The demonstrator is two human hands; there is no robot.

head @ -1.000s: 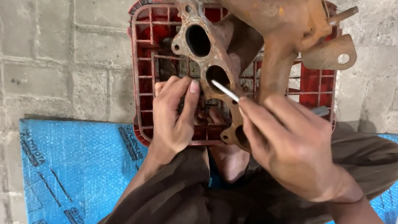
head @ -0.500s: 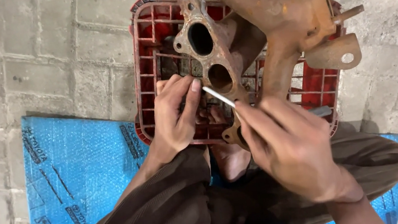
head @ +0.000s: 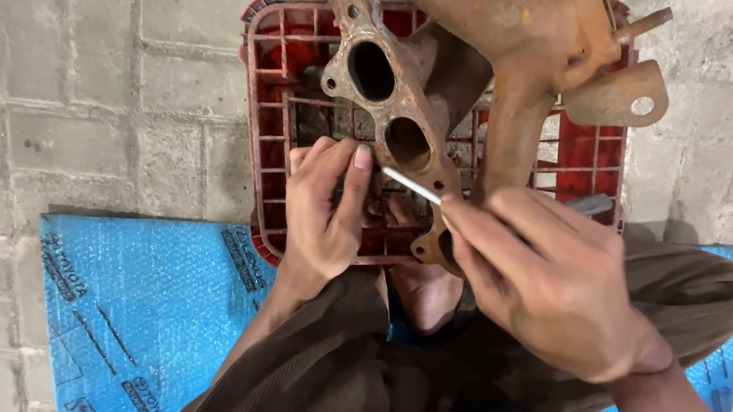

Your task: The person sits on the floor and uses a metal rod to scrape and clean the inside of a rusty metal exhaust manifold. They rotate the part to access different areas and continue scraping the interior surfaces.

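Kneeling on blue sheet (head: 146, 308) over grey pavers (head: 46, 96), right hand (head: 548, 281) pinching thin tool (head: 411, 185), left hand (head: 321, 216) steadying rusty manifold (head: 459, 46).

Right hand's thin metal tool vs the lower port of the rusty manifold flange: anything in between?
Nothing visible. The thin metal tool in the right hand points at the lower port of the rusty manifold, with only bare flange between. The left hand rests on the red crate, off to the side.
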